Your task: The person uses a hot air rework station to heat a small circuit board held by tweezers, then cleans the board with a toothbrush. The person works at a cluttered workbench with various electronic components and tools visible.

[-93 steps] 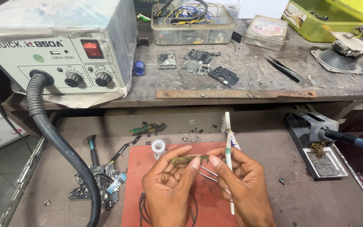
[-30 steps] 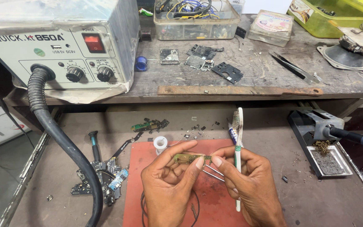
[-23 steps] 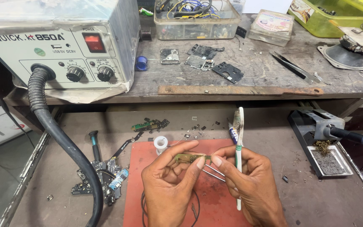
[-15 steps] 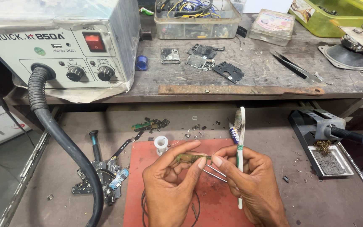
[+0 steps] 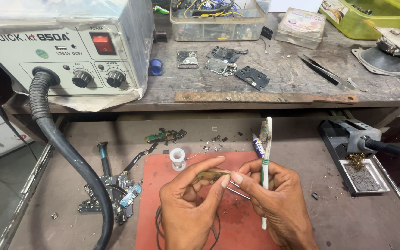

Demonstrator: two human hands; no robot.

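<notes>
Nearest: both hands are working together over a red mat on the lower bench. The left hand is pinching a small greenish circuit strip between thumb and forefinger, holding it level just above the mat. The right hand is meeting it at the strip's right end, fingertips touching, while also gripping a white toothbrush upright, bristles pointing far. Thin metal tweezers are showing beneath the fingers; which hand is holding them cannot be told. A loop of dark wire is lying under the left wrist.

Just beyond the hands: a white solder spool is sitting at the mat's far edge, a small blue tube beside the brush.

Left: a cluster of phone boards, and a thick ribbed hose running up to a grey hot-air station on the upper shelf.

Right: a soldering iron stand with brass wool.

Far shelf: loose circuit boards, a long metal file, black tweezers, and a clear parts box.
</notes>
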